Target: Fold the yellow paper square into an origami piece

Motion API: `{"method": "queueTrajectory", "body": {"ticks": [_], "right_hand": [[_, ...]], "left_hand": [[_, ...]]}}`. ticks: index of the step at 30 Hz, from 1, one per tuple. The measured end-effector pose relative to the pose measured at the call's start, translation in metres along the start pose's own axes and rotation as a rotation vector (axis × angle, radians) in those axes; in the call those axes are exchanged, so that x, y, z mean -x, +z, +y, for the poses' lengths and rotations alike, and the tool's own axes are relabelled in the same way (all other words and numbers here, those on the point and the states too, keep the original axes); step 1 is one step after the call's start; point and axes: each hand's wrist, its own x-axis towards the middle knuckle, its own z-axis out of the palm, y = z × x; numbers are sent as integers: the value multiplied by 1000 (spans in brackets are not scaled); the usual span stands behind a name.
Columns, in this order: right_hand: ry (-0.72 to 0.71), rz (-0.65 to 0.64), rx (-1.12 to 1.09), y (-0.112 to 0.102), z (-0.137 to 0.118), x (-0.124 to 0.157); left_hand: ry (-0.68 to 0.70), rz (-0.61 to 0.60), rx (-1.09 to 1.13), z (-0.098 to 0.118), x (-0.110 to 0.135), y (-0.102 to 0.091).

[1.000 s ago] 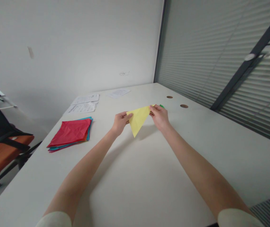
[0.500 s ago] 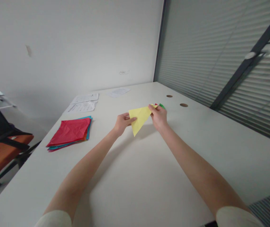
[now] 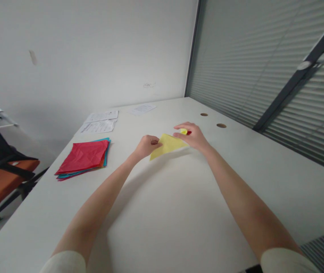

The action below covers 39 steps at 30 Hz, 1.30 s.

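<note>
A folded sheet of yellow paper (image 3: pixel 167 145) is held just above the white table, its lower-left corner pointing down. My left hand (image 3: pixel 147 146) pinches it at the left edge between thumb and fingers. At the sheet's right end is my right hand (image 3: pixel 193 135), with thumb and forefinger spread apart. The right thumb lies against or very near the paper; I cannot tell whether it presses on it. Between the right thumb and fingers show a small yellow piece (image 3: pixel 183 131) and a bit of red, both partly hidden by the hand.
To the left lies a stack of coloured sheets with red paper (image 3: pixel 83 155) on top. Printed pages (image 3: pixel 99 126) lie at the far left, with another white sheet (image 3: pixel 143 109) near the wall. Two round holes (image 3: pixel 221 125) sit in the table at right. An orange chair (image 3: pixel 8 189) stands beyond the left edge.
My right hand has loosened its pinch on the yellow paper's upper-right corner and spread its fingers. The sheet has tilted flatter. My left hand keeps its hold.
</note>
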Motion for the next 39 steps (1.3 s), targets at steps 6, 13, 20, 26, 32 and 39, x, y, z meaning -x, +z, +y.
{"method": "queueTrajectory", "body": {"ticks": [6,13,20,26,32,39], "right_hand": [[202,-319,-42,-2,2,0],[235,-32,-28,-22,15,-2],[285,-5,-61,-18,18,-1],[293,-135,-145,3,12,4],[293,-293,-181,12,12,9],[294,-333,-84,-10,23,5]], "left_hand": [[36,-178,156,5,3,2],[-46,-222,239,-4,1,-28],[18,180,157,-5,-7,-36],[39,-21,138,11,1,-14],[-57,-194,81,8,5,-13],[-157,-51,172,2,1,-26]]}}
